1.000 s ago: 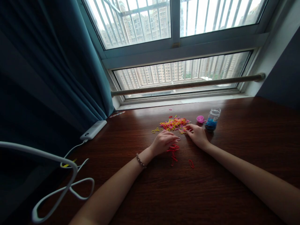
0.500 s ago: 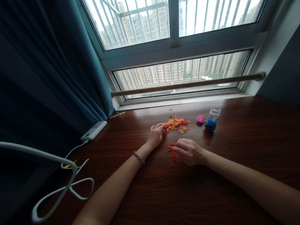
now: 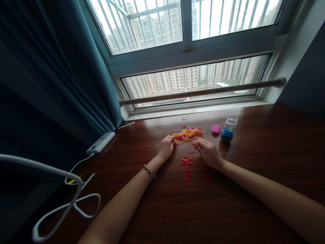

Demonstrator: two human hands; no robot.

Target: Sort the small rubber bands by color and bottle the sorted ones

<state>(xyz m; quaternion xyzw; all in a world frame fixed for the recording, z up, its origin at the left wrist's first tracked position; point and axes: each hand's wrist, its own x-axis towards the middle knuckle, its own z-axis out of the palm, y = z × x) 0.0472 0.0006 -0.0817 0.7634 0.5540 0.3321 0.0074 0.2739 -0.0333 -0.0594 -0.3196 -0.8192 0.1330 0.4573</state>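
Observation:
A mixed pile of small looped clips [image 3: 189, 134], yellow, pink, red and orange, lies on the brown table. My left hand [image 3: 166, 148] rests at the pile's left edge, its fingers curled together against the clips; whatever they pinch is hidden. Close to the pile's lower right side, my right hand [image 3: 209, 154] hovers with thumb and index finger slightly apart, and I see no clip between them. Below it lies a loose group of red clips [image 3: 187, 169]. One pale pink clip [image 3: 192, 150] sits between the group and the pile. A single red clip [image 3: 206, 177] lies to the right.
A glass jar [image 3: 229, 129] with blue contents stands right of the pile, beside a pink scoop [image 3: 216, 128]. At the left are a white power strip-like box [image 3: 101, 142], a looping white cable [image 3: 80, 184] and a blue curtain [image 3: 101, 84]. A window with a rail [image 3: 203, 93] borders the back.
My right hand has moved up from the red clips to the pile's lower right side, uncovering the red group and the single red clip. The left hand has drawn back slightly.

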